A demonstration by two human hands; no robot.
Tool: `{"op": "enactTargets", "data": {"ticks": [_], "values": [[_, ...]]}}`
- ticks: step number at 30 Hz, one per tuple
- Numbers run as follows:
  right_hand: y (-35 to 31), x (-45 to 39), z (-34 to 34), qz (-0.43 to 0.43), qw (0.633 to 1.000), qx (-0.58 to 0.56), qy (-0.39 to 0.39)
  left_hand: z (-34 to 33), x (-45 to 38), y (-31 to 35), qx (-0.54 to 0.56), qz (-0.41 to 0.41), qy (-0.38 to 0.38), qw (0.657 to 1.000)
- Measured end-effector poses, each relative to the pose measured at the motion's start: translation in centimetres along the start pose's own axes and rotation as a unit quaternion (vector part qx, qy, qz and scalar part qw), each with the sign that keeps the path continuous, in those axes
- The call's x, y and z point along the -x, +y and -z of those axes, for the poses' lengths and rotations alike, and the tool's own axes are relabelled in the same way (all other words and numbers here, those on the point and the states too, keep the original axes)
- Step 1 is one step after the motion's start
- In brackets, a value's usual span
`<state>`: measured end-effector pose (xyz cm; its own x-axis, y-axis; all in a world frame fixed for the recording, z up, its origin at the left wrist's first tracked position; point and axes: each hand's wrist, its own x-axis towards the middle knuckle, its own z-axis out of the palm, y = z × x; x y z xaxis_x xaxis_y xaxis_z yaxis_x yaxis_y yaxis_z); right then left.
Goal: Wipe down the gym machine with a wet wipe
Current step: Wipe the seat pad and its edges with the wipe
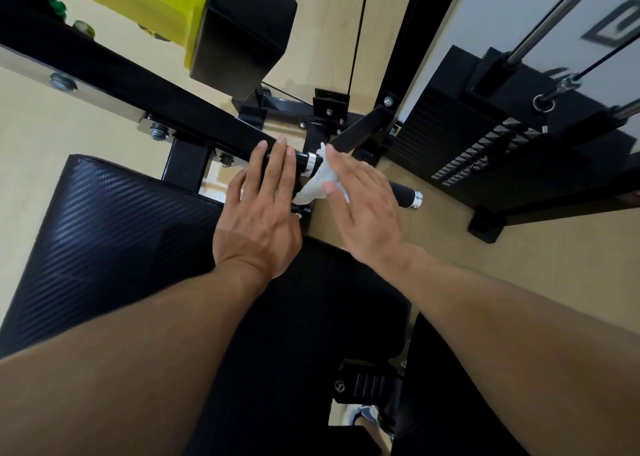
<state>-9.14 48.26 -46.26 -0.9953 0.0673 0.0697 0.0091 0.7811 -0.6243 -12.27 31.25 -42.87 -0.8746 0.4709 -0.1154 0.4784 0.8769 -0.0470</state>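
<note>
A black gym machine fills the view, with a black padded seat [114, 227] below me and a short black handle bar [304, 160] with chrome rings in front of it. My left hand [263, 209] lies flat with fingers spread over the left part of that bar and the frame. My right hand [363, 206] presses a crumpled white wet wipe [320, 178] against the bar, fingers extended over it. The bar's far end [408, 197] sticks out to the right of my right hand.
A black frame beam [138, 88] runs diagonally from upper left. A yellow and black block [221, 22] hangs above it. The weight stack [491, 143] with guide rods stands at right. Light wooden floor [519, 265] surrounds the machine. A foot pedal [367, 384] sits below.
</note>
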Motion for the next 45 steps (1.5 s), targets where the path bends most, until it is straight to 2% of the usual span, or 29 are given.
{"op": "enactTargets", "data": {"ticks": [3,5,9,12,15,17,23,28,31,35,38,42,45], "values": [[-1.4,-1.4,-0.9,-0.060,0.997,0.041,0.002,-0.1,0.0,0.0,-0.010,0.001,0.002,1.000],[-2.5,-2.5,-1.4,-0.051,0.996,0.073,-0.011,-0.2,-0.1,0.1,-0.008,0.003,0.010,1.000],[-4.2,-4.2,-1.7,0.026,0.994,0.102,-0.033,-0.2,-0.1,0.2,0.006,0.004,0.018,1.000],[-1.8,-3.4,-0.2,-0.003,0.993,0.087,-0.080,0.0,-0.1,0.1,0.011,0.005,0.013,1.000],[0.2,-2.6,1.1,-0.041,0.987,0.132,-0.083,0.1,-0.1,0.1,0.007,0.002,0.014,1.000],[-0.4,-3.2,0.9,-0.042,0.981,0.164,-0.098,0.0,-0.1,0.1,0.004,0.001,0.012,1.000],[-3.4,-5.3,0.0,-0.031,0.985,0.134,-0.102,-0.1,-0.1,0.1,-0.005,0.004,0.006,1.000],[1.1,-2.9,3.5,-0.141,0.957,0.188,-0.169,0.1,-0.1,0.1,-0.002,0.001,0.010,1.000],[0.5,-4.1,2.9,-0.159,0.949,0.199,-0.187,0.1,-0.1,0.0,-0.007,0.002,0.013,1.000],[-3.2,-6.8,-0.4,-0.115,0.964,0.183,-0.154,0.0,-0.1,0.1,-0.002,0.007,0.011,1.000],[-3.0,-6.2,-0.3,-0.085,0.971,0.180,-0.133,-0.1,-0.1,0.1,0.004,0.006,0.010,1.000],[1.9,-3.3,1.8,-0.139,0.959,0.205,-0.135,0.0,-0.1,0.1,0.008,0.005,0.012,1.000],[1.9,-3.1,1.9,-0.151,0.960,0.198,-0.129,-0.2,0.0,0.0,0.006,0.003,0.012,1.000]]}}
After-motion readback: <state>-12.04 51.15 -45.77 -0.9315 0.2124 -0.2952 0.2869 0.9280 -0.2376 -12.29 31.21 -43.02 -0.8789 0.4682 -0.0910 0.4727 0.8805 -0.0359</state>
